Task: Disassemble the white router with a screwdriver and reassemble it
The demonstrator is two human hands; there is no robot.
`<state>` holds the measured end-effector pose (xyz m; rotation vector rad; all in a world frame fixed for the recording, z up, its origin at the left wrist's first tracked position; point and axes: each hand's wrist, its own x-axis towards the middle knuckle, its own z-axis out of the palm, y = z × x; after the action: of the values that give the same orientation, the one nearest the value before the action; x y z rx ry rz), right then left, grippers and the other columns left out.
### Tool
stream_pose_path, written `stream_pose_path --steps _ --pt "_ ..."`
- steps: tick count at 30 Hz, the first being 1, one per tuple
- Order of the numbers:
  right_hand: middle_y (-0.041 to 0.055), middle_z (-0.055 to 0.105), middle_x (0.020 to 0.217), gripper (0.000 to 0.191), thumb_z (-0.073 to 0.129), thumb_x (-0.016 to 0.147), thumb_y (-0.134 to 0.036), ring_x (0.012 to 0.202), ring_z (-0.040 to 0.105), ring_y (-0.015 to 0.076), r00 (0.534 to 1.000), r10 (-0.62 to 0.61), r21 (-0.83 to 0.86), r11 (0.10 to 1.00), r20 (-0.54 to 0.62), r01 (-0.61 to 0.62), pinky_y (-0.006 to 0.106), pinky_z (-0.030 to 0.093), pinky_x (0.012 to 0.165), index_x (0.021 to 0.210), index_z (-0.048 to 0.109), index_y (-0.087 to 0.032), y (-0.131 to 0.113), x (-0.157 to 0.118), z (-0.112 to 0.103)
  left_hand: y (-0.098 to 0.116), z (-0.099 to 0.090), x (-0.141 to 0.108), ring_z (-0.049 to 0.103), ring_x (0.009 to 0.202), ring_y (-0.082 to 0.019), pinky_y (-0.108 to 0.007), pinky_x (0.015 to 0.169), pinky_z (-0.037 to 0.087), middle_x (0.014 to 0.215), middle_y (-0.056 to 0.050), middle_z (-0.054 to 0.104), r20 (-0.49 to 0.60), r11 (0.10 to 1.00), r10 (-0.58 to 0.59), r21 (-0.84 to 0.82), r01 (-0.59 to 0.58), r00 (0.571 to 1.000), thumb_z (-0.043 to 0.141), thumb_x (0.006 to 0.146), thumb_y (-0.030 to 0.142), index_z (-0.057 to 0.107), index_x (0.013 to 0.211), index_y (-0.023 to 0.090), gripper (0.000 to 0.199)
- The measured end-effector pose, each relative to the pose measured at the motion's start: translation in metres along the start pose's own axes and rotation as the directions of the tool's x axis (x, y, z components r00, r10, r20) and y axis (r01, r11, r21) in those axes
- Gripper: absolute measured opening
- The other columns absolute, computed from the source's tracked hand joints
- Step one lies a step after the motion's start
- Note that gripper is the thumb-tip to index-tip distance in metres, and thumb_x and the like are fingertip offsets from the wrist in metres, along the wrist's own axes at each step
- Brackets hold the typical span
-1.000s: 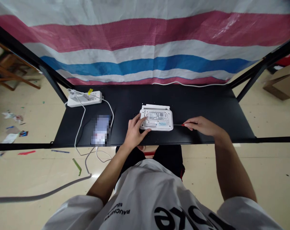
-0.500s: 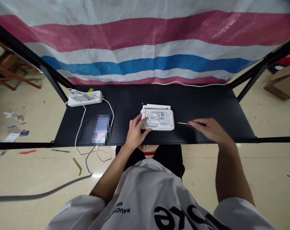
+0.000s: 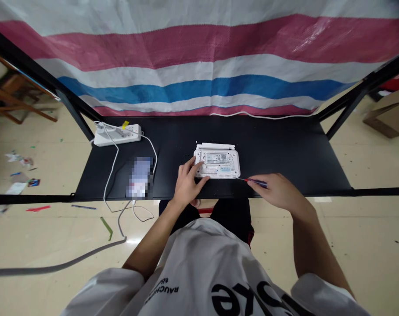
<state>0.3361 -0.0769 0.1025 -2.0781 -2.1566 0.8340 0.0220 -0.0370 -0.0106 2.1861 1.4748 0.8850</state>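
Note:
A white router (image 3: 217,163) lies upside down on the black table, its underside showing a label and vent holes, with flat antennas folded at the far edge. My left hand (image 3: 188,182) rests its fingers on the router's left end, holding it in place. My right hand (image 3: 274,188) grips a small screwdriver (image 3: 256,181) with a red and blue handle. Its thin metal shaft points left, and the tip sits at or very near the router's lower right corner.
A white power strip (image 3: 117,135) with white cables stands at the table's far left. A pixelated, blurred flat object (image 3: 139,177) lies left of the router. A striped tarp hangs behind the table (image 3: 285,149), whose black frame runs along both sides. Scraps litter the floor.
My right hand has moved down and left with the screwdriver, bringing the tip from beside the router's right side to its lower right corner. My left hand and the router stay nearly still.

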Motion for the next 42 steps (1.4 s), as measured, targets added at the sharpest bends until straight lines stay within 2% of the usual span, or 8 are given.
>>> stream_pose_path --steps 12,17,24,30,33,36,39,42 --pt "0.0101 0.082 0.089 0.040 0.046 0.108 -0.047 0.078 0.075 0.0293 0.998 0.044 -0.361 0.931 -0.035 -0.053 0.035 0.039 0.065 0.108 0.082 -0.029 -0.036 0.001 0.004 0.002 0.003 0.000 0.055 0.134 -0.035 -0.056 0.115 0.051 0.153 -0.014 0.054 -0.023 0.999 -0.022 0.024 0.022 0.999 0.081 0.095 0.047 0.064 0.142 0.026 0.054" --pt "0.0109 0.080 0.085 0.039 0.044 0.109 -0.045 0.072 0.073 0.0276 0.998 0.047 -0.349 0.936 -0.029 -0.054 0.034 0.035 0.063 0.105 0.078 -0.026 -0.040 -0.001 0.011 -0.001 0.003 0.001 0.054 0.137 -0.035 -0.058 0.116 0.051 0.150 -0.013 0.056 -0.017 1.000 -0.006 -0.001 0.006 1.000 0.082 0.094 0.046 0.064 0.142 0.028 0.054" --pt "0.0093 0.083 0.098 0.044 0.041 0.109 -0.053 0.086 0.078 0.0324 0.980 0.162 0.035 0.987 -0.114 -0.159 0.038 0.048 0.073 0.131 0.070 -0.029 -0.011 -0.022 0.059 -0.002 0.006 -0.002 0.056 0.138 -0.034 -0.055 0.119 0.049 0.151 -0.013 0.057 -0.032 0.999 -0.030 -0.040 0.028 0.999 0.082 0.095 0.045 0.057 0.151 0.029 0.063" --pt "0.0098 0.082 0.122 0.052 0.050 0.104 -0.065 0.112 0.076 0.0309 0.935 0.267 0.543 0.833 -0.232 -0.103 0.041 0.057 0.093 0.129 0.073 -0.025 -0.003 -0.022 0.110 -0.006 0.009 -0.002 0.056 0.140 -0.035 -0.054 0.120 0.048 0.151 -0.015 0.056 -0.050 0.998 -0.031 -0.047 0.029 0.998 0.083 0.093 0.048 0.052 0.155 0.028 0.072" --pt "0.0071 0.080 0.099 0.056 0.053 0.101 -0.070 0.094 0.074 0.0276 0.927 0.310 0.652 0.751 -0.209 -0.104 0.038 0.058 0.081 0.127 0.074 -0.025 -0.003 -0.017 0.119 -0.007 0.011 -0.003 0.056 0.141 -0.035 -0.055 0.121 0.048 0.151 -0.014 0.056 -0.049 0.998 -0.033 -0.056 0.031 0.998 0.083 0.094 0.047 0.052 0.155 0.029 0.070" --pt "-0.0029 0.056 0.063 0.060 0.051 0.100 -0.074 0.057 0.055 0.0180 0.944 0.315 0.770 0.625 -0.102 -0.125 0.030 0.044 0.056 0.122 0.076 -0.023 -0.001 -0.012 0.121 -0.008 0.011 -0.003 0.056 0.141 -0.035 -0.056 0.121 0.048 0.151 -0.015 0.056 -0.044 0.998 -0.034 -0.058 0.032 0.998 0.083 0.094 0.045 0.053 0.154 0.028 0.069" --pt "-0.0078 0.038 0.056 0.064 0.052 0.098 -0.077 0.047 0.035 0.0129 0.950 0.307 0.847 0.516 -0.045 -0.127 0.029 0.028 0.047 0.115 0.076 -0.020 0.003 -0.008 0.121 -0.008 0.011 -0.003 0.056 0.142 -0.035 -0.057 0.121 0.048 0.151 -0.015 0.056 -0.046 0.998 -0.031 -0.063 0.028 0.998 0.082 0.094 0.044 0.052 0.154 0.027 0.069" --pt "-0.0083 0.038 0.057 0.068 0.061 0.092 -0.080 0.048 0.032 0.0110 0.942 0.330 0.856 0.504 -0.069 -0.114 0.028 0.025 0.047 0.114 0.078 -0.018 0.007 -0.004 0.118 -0.008 0.011 -0.003 0.054 0.144 -0.035 -0.057 0.122 0.047 0.152 -0.015 0.054 -0.044 0.997 -0.030 -0.071 0.026 0.999 0.081 0.095 0.044 0.050 0.155 0.028 0.069"
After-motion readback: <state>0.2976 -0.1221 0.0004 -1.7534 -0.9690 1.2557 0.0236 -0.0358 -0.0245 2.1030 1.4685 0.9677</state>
